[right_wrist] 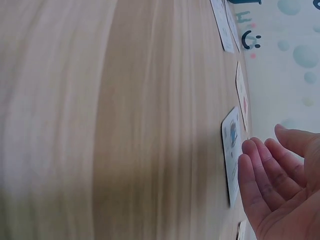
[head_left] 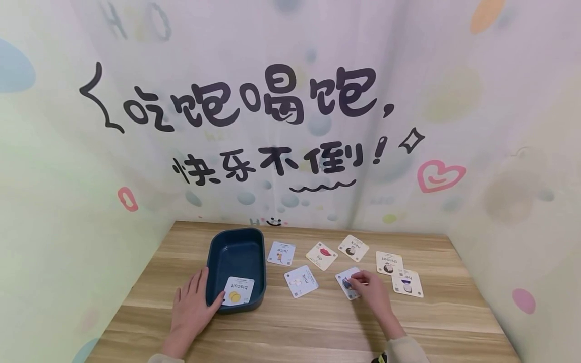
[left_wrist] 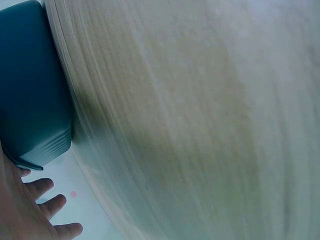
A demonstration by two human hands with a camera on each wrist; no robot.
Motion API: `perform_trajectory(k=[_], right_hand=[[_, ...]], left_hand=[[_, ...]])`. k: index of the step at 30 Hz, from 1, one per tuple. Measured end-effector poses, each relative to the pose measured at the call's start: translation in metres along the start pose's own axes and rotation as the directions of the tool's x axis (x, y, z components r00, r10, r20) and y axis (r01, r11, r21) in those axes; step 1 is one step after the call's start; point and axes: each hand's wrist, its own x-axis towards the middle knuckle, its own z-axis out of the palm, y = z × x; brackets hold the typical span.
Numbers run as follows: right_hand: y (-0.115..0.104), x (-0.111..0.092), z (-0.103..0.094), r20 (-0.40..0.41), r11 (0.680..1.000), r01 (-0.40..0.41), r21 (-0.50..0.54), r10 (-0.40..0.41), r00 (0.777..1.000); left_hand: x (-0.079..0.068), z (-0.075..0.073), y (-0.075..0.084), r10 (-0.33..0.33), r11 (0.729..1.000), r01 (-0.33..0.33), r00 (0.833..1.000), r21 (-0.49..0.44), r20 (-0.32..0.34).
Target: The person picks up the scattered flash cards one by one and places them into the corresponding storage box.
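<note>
My left hand (head_left: pixel 192 302) rests against the near left corner of a dark blue rectangular bin (head_left: pixel 263 252), its thumb over the rim and its fingers straight along the outside. Inside the bin lies a "biscuit" card (head_left: pixel 239 291). My right hand (head_left: pixel 372 292) hovers low over a white card (head_left: pixel 343 277) with a blue picture, partly hidden by the fingertips. The right wrist view shows that hand's thumb apart from its slightly bent fingers, right beside the card (right_wrist: pixel 231 150), with nothing held. Left of it lies a "milk" card (head_left: pixel 301 282).
More picture cards lie on the wooden table (head_left: pixel 281 327): "juice" (head_left: pixel 281 253), "lip" (head_left: pixel 322 256), "neck" (head_left: pixel 353 248) and "throat" (head_left: pixel 389 262), which touches a partly covered card (head_left: pixel 407 283) at the right. A printed curtain (head_left: pixel 272 201) stands behind the table.
</note>
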Motion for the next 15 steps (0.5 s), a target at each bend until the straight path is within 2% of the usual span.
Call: perform_trajectory(k=[8, 15], right_hand=[[0.012, -0.003, -0.011, 0.008, 0.998, -0.046, 0.051, 0.045, 0.999], [0.018, -0.006, -0.021, -0.017, 0.998, -0.054, 0.034, 0.054, 0.998]], left_hand=[[0.000, 0.000, -0.001, -0.001, 1.000, 0.001, 1.000, 0.003, 0.017], [0.000, -0.001, -0.001, 0.000, 1.000, 0.000, 1.000, -0.002, 0.014]])
